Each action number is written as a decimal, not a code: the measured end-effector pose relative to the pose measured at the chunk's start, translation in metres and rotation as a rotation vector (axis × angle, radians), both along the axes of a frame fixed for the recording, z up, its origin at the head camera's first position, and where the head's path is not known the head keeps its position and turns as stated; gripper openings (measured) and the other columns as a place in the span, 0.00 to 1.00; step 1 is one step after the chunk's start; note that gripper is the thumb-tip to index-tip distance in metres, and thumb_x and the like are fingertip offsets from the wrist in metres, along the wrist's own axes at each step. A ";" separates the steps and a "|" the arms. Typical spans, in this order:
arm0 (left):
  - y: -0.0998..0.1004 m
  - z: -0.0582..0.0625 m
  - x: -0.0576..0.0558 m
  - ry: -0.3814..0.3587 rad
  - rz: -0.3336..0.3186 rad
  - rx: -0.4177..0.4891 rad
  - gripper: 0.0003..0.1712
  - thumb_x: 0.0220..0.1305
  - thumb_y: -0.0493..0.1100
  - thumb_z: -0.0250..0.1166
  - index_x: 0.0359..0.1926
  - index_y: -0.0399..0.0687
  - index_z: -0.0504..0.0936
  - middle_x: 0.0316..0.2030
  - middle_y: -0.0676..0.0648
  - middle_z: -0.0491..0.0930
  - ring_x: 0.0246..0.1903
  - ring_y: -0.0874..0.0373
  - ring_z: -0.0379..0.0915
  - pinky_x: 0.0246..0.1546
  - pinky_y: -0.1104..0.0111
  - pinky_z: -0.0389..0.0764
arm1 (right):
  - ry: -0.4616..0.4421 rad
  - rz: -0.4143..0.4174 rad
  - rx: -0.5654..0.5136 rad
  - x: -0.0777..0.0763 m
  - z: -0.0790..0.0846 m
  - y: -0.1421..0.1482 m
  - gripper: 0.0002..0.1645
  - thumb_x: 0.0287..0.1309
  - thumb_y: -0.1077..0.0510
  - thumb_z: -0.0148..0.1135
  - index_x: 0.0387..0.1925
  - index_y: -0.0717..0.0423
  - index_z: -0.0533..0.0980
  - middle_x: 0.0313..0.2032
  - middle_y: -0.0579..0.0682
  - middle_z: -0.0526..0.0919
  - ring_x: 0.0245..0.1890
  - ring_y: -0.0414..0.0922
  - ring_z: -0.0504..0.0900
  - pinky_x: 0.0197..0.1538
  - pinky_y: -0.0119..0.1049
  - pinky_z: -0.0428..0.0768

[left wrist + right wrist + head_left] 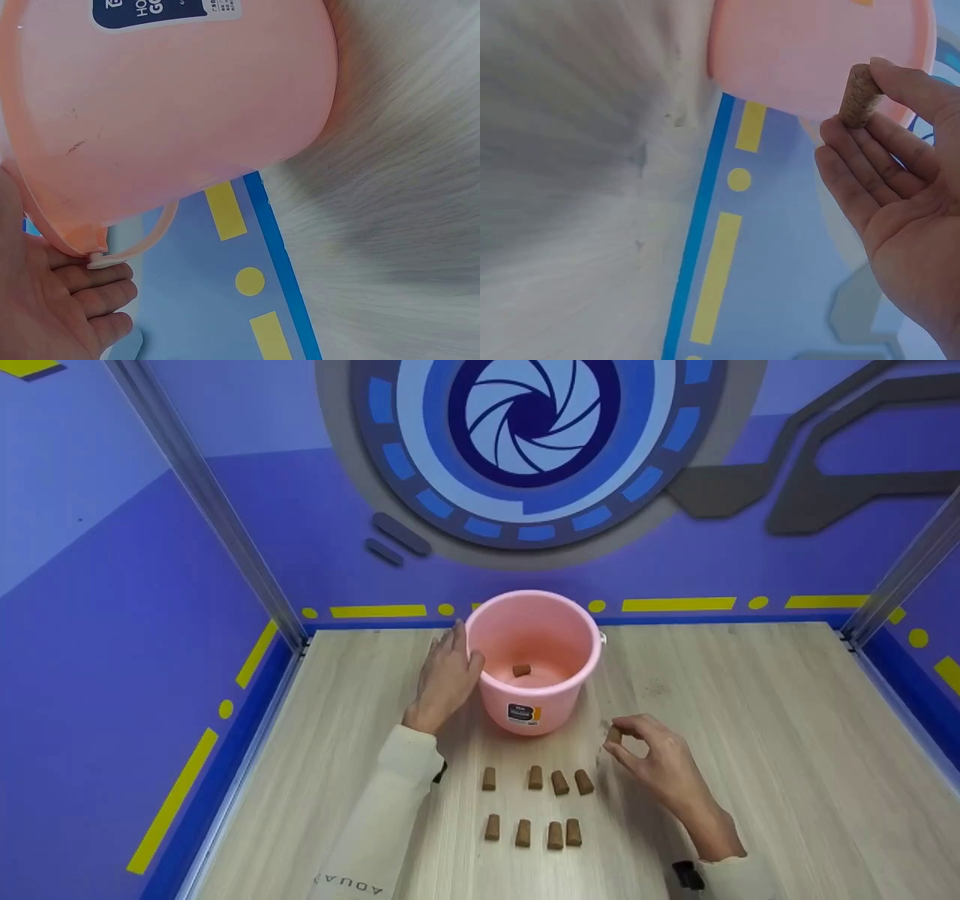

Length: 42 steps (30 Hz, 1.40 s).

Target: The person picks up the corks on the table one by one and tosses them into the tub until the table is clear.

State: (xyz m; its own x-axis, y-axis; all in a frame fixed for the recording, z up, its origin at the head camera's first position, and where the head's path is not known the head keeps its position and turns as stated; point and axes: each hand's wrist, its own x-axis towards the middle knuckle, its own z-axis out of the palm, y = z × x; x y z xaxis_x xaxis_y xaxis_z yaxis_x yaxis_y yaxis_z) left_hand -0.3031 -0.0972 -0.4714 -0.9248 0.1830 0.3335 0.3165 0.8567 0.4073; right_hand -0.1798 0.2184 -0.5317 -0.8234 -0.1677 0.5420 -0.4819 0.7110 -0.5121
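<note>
A pink bucket (538, 705) stands upright near the back wall, one cork (521, 670) lying on its bottom. My left hand (448, 675) grips the bucket's left rim, its fingers outside by the handle's ear (97, 259). To the right of the bucket, my right hand (664, 757) pinches a tapered brown cork (860, 96) between thumb and fingertips, above the table. Several more corks lie in two rough rows in front of the bucket, among them one in the back row (489, 778) and one in the front row (523, 833).
The light wooden table (787, 765) is bounded by a blue-purple back wall (675, 562) and a left side panel (97, 660) with metal posts. Small crumbs (657, 687) lie on the table right of the bucket. A thin white handle (161, 232) hangs off the bucket.
</note>
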 end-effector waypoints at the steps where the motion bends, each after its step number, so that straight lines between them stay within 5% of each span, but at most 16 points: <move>1: 0.000 0.000 0.000 0.004 0.000 -0.002 0.36 0.71 0.50 0.48 0.70 0.28 0.56 0.67 0.36 0.63 0.69 0.47 0.56 0.70 0.56 0.50 | 0.021 0.004 -0.003 -0.001 0.002 0.000 0.21 0.44 0.62 0.77 0.43 0.56 0.81 0.38 0.47 0.83 0.41 0.43 0.83 0.42 0.42 0.82; 16: 0.001 -0.001 -0.002 0.013 0.000 -0.020 0.37 0.71 0.50 0.48 0.70 0.28 0.56 0.67 0.35 0.64 0.68 0.46 0.57 0.70 0.54 0.52 | 0.082 0.003 -0.109 -0.008 0.026 -0.007 0.23 0.46 0.63 0.76 0.46 0.57 0.81 0.40 0.46 0.82 0.44 0.43 0.83 0.49 0.22 0.75; 35: 0.001 0.000 -0.001 0.027 -0.007 -0.004 0.36 0.70 0.48 0.49 0.69 0.26 0.58 0.65 0.34 0.66 0.66 0.45 0.61 0.69 0.53 0.54 | 0.162 0.035 -0.207 -0.025 0.055 -0.019 0.22 0.48 0.62 0.75 0.47 0.60 0.81 0.41 0.48 0.83 0.45 0.45 0.82 0.51 0.25 0.75; 42: 0.001 0.000 0.000 -0.021 0.002 0.001 0.37 0.71 0.50 0.48 0.71 0.29 0.55 0.68 0.36 0.63 0.68 0.47 0.57 0.70 0.54 0.53 | 0.163 0.054 -0.239 -0.030 0.061 -0.026 0.21 0.49 0.60 0.74 0.48 0.58 0.81 0.42 0.46 0.83 0.45 0.44 0.82 0.52 0.26 0.76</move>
